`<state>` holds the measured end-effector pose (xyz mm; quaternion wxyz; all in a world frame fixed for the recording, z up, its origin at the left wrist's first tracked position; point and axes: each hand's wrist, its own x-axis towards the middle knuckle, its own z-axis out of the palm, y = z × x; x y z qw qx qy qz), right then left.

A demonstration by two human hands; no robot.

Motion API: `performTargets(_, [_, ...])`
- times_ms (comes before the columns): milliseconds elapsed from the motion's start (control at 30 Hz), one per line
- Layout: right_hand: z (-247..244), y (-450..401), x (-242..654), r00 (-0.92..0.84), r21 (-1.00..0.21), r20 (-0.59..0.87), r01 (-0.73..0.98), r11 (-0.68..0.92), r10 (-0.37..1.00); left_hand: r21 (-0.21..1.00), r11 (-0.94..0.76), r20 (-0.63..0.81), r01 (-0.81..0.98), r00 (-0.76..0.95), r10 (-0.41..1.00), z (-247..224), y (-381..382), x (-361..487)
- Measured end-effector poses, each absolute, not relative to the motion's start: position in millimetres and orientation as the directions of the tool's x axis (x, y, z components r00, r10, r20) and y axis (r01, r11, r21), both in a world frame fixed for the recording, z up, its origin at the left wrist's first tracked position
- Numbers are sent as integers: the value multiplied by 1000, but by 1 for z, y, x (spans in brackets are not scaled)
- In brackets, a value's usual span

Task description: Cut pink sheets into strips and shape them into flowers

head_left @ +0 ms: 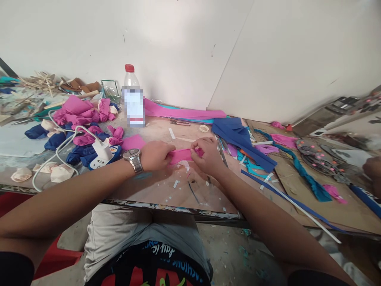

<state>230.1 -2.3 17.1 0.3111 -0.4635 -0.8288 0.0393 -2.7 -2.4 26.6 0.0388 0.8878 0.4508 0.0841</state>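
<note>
A short strip of pink crepe paper (182,155) is stretched between my two hands, low over the front of the table. My left hand (156,155), with a metal watch on its wrist, is closed on the strip's left end. At the other end my right hand (205,155) pinches the paper between thumb and fingers, with a bit of pink bunched there. Beside my left hand lies a flat pink paper piece (133,142). White scraps lie on the tabletop below the strip.
Rolled pink, blue and cream paper flowers (85,135) lie at left around a white charger (102,150) and cable. A red-capped bottle (129,73) stands behind. Blue paper (235,137) and a ring of tape (204,128) are to the right. Another person's hand (372,169) shows at far right.
</note>
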Motion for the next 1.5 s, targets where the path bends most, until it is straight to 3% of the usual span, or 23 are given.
performTargets(133, [14,5,236,-210,-383,546,798,465,811,97,-515,125,851,503,855,26,2,-6])
performTargets(500, [12,17,247,5,-436,585,845,309,811,-21,-436,222,900,429,876,27,18,-17])
performTargets(600, [11,18,247,-45,-421,525,854,305,850,-12,-432,220,902,423,879,29,18,-18])
performTargets(700, [11,13,240,-204,-420,450,811,408,869,67,-479,215,875,456,864,31,13,-15])
performTargets(867, [13,0,227,-385,-457,400,703,545,832,191,-618,212,763,582,785,33,0,-7])
performTargets(967, [16,-4,226,-435,-440,405,678,588,804,205,-670,218,713,635,742,32,-5,-4])
performTargets(1200, [20,-6,230,-399,-422,460,688,591,793,140,-557,213,819,524,824,32,-2,-4])
performTargets(1500, [20,5,238,-181,-458,508,771,442,842,25,-468,253,883,447,858,33,16,-16])
